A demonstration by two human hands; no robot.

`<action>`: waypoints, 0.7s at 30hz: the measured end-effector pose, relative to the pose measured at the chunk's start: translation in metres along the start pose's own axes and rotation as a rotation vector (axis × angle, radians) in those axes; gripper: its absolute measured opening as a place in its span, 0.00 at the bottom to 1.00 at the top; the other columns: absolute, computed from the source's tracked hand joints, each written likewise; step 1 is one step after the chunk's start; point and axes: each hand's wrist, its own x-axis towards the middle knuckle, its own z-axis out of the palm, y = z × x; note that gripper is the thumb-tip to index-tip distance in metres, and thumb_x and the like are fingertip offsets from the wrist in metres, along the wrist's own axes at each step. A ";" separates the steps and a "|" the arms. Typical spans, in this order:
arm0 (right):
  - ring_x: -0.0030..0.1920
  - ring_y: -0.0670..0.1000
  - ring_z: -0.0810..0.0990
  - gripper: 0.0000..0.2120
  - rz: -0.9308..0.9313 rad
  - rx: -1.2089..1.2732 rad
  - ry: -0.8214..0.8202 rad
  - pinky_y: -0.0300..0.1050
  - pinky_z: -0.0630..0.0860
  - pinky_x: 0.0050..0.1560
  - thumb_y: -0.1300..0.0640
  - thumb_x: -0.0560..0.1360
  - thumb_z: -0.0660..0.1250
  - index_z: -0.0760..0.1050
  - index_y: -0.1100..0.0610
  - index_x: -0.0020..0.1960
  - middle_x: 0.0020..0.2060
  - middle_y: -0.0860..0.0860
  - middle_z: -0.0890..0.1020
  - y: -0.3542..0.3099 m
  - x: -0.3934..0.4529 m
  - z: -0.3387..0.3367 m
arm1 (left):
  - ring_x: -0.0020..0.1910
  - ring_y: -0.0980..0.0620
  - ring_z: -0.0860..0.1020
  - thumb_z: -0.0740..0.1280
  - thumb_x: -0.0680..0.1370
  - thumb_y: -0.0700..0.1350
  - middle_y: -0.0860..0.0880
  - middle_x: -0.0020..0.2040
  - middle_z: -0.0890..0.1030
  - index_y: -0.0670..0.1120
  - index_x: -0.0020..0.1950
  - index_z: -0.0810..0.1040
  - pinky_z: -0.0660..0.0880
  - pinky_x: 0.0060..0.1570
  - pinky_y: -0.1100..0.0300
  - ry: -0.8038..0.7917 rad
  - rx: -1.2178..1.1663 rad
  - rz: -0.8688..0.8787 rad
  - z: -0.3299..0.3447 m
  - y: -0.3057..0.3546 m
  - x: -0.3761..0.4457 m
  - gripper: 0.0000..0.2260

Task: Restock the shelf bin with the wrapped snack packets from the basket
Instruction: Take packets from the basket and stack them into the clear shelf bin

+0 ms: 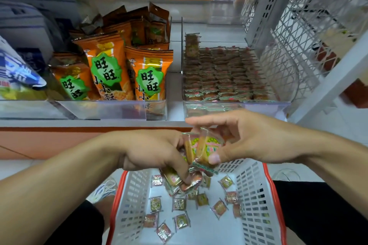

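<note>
Left hand (153,151): fingers curled, gripping bunch of snack packets (179,181) above basket (256,191).
Right hand (245,137): pinching two packets (207,147), thumb vs fingers.
Basket: loose packets (180,204) scattered on floor of it.
Shelf bin (266,105): clear, rows of same packets, just above hands.

Below you sits the basket (256,191), with loose snack packets (180,204) scattered across its floor. Your left hand (153,151) and right hand (251,137) meet just above the basket's far end, both holding a bunch of packets (201,148) between them. Beyond your hands runs the shelf (89,123). On it, straight ahead and to the right, stands the shelf bin (266,105), holding rows of stacked packets (223,73). Left of it, a second bin (103,109) holds upright snack bags (107,71).
</note>
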 end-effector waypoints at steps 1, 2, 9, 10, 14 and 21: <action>0.66 0.43 0.77 0.34 0.000 -0.015 -0.018 0.47 0.76 0.66 0.56 0.69 0.79 0.73 0.44 0.72 0.66 0.42 0.79 -0.001 0.000 0.001 | 0.39 0.53 0.83 0.69 0.75 0.26 0.50 0.42 0.86 0.50 0.47 0.86 0.78 0.36 0.66 -0.001 -0.002 -0.002 0.000 -0.001 0.000 0.18; 0.65 0.44 0.78 0.33 0.008 -0.034 -0.016 0.43 0.76 0.65 0.57 0.69 0.79 0.74 0.44 0.71 0.65 0.42 0.80 -0.004 -0.002 -0.001 | 0.41 0.51 0.83 0.70 0.75 0.27 0.49 0.45 0.85 0.50 0.51 0.85 0.79 0.37 0.64 0.012 -0.017 -0.003 0.000 -0.001 0.001 0.17; 0.49 0.48 0.84 0.18 0.022 0.003 0.136 0.37 0.80 0.48 0.61 0.67 0.79 0.82 0.46 0.54 0.50 0.52 0.87 -0.012 -0.022 -0.032 | 0.51 0.42 0.85 0.76 0.71 0.33 0.39 0.55 0.86 0.45 0.63 0.82 0.83 0.54 0.50 0.345 -0.332 0.117 -0.011 -0.002 0.007 0.21; 0.48 0.49 0.84 0.18 0.018 0.090 0.176 0.38 0.81 0.47 0.62 0.66 0.78 0.82 0.48 0.53 0.49 0.54 0.86 -0.010 -0.022 -0.034 | 0.51 0.41 0.85 0.77 0.69 0.36 0.38 0.55 0.86 0.46 0.62 0.81 0.84 0.52 0.51 0.389 -0.359 0.141 -0.011 -0.002 0.007 0.22; 0.44 0.53 0.83 0.19 0.027 0.327 0.326 0.47 0.80 0.47 0.65 0.63 0.77 0.80 0.53 0.51 0.46 0.56 0.85 -0.003 -0.016 -0.030 | 0.45 0.47 0.85 0.79 0.68 0.44 0.43 0.54 0.87 0.50 0.56 0.84 0.81 0.38 0.60 0.504 -0.288 0.203 -0.009 -0.001 0.011 0.17; 0.46 0.53 0.82 0.25 -0.021 0.352 0.355 0.41 0.79 0.39 0.63 0.69 0.72 0.75 0.59 0.65 0.55 0.59 0.84 -0.005 -0.005 -0.024 | 0.39 0.53 0.82 0.78 0.72 0.44 0.46 0.46 0.87 0.55 0.52 0.85 0.78 0.36 0.58 0.592 -0.206 0.351 -0.001 0.005 0.017 0.10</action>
